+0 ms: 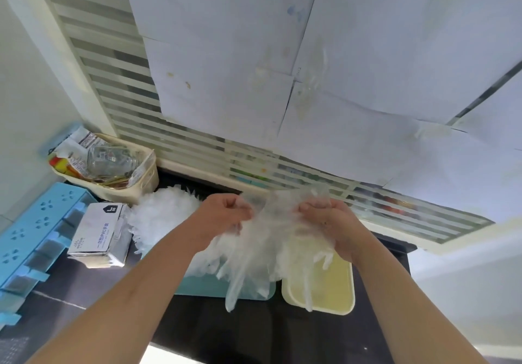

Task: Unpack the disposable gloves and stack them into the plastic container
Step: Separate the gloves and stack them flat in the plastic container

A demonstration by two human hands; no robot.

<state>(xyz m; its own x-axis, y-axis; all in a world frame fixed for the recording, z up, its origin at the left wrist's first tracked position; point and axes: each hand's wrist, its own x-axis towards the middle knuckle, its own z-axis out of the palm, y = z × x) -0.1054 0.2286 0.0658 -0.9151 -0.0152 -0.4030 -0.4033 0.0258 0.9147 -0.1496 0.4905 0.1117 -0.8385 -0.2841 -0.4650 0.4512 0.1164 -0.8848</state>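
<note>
Both my hands hold up a bunch of clear disposable gloves point(271, 239) over the dark table. My left hand point(226, 211) grips the bunch at its upper left, my right hand point(330, 216) grips it at the upper right. Glove fingers hang down over a teal container point(203, 284) and a pale yellow lid or tray point(333, 287) beside it on the right. A second heap of clear gloves point(161, 216) lies on the table left of my left hand. An opened white glove box point(99, 233) stands further left.
A cream basket point(141, 183) with packets and a glass jar sits at the back left. A light blue rack point(31, 245) lies along the left edge. A striped screen with white paper sheets point(254, 53) rises just behind the table.
</note>
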